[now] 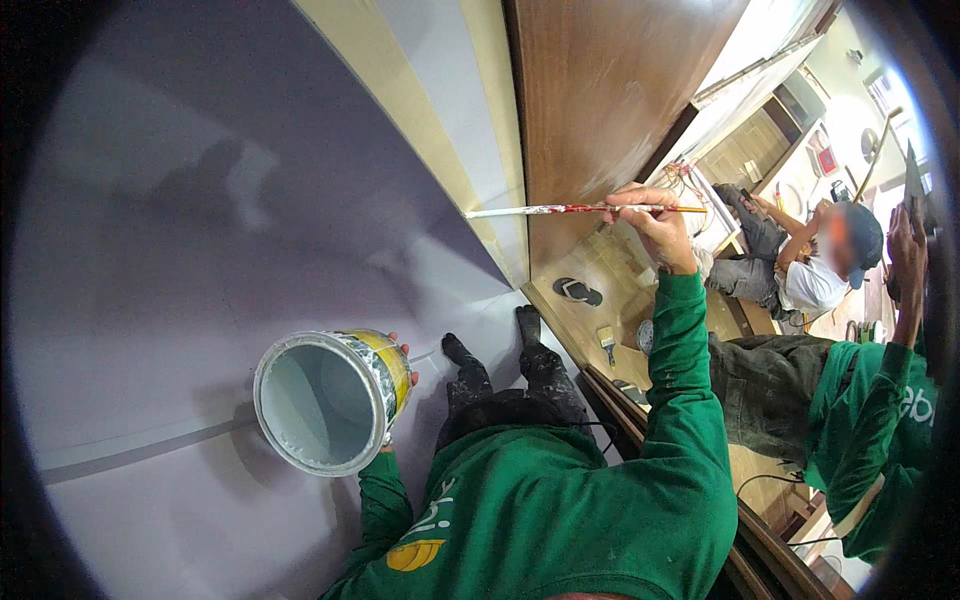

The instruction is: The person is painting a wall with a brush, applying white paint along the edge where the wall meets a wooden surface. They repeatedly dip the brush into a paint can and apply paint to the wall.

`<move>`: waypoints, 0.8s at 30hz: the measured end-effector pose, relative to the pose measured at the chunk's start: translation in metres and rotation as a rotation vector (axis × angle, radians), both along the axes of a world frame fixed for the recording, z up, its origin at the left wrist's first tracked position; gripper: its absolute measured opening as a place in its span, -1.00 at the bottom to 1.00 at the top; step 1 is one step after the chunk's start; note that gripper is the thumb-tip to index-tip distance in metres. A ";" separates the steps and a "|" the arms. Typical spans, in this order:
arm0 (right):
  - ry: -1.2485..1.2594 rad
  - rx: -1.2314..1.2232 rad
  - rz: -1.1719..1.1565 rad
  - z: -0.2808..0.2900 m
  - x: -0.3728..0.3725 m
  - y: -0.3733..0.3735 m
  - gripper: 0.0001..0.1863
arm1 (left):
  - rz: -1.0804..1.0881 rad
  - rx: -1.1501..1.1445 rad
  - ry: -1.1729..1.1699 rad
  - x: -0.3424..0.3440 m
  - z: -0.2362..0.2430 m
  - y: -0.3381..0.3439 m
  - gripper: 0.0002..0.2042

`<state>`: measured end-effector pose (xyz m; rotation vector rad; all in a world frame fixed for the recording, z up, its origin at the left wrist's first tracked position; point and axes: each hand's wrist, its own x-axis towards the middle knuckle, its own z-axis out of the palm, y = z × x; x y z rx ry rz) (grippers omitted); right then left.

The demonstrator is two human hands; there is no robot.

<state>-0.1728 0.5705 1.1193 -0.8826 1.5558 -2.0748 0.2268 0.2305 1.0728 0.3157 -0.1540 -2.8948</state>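
My left hand (411, 377) grips a paint can (383, 365) with a yellow label and white-smeared rim from behind; only a few fingers show past its side. The can is tilted with its mouth toward me, and its inside is pale. Between the fingertips of my right hand (660, 228) is a long, thin paintbrush (560, 209), smeared white and red, held level. Its white tip points left and meets, or nearly meets, the line where the grey-purple wall (250, 220) borders a cream-and-pale striped band (420, 90).
A brown wood panel (610, 90) stands right of the band. Beyond it, a flip-flop (577, 291) and a flat paintbrush (607, 342) lie on the floor. A person in a white shirt (812, 285) sits at right; another in green (860, 400) is nearer.
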 end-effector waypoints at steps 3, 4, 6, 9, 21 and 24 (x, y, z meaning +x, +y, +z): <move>-0.035 -0.007 -0.010 -0.009 -0.002 0.000 -0.74 | 0.003 0.006 -0.001 0.000 -0.003 -0.002 -0.32; -0.035 0.007 -0.007 -0.013 -0.003 0.001 -0.75 | 0.003 0.006 -0.002 0.000 -0.004 -0.003 -0.32; -0.041 0.038 -0.002 -0.021 -0.004 0.003 -0.75 | 0.003 0.008 -0.001 0.000 -0.006 -0.003 -0.32; -0.045 0.099 -0.014 -0.023 -0.001 0.004 -0.76 | 0.000 0.015 -0.003 0.002 -0.009 -0.004 -0.32; -0.143 -0.093 0.010 -0.014 0.002 0.001 -0.76 | -0.008 0.036 -0.011 -0.001 -0.017 -0.008 -0.31; -0.139 -0.032 0.013 -0.027 0.002 0.001 -0.76 | -0.010 0.050 -0.015 -0.001 -0.018 -0.009 -0.31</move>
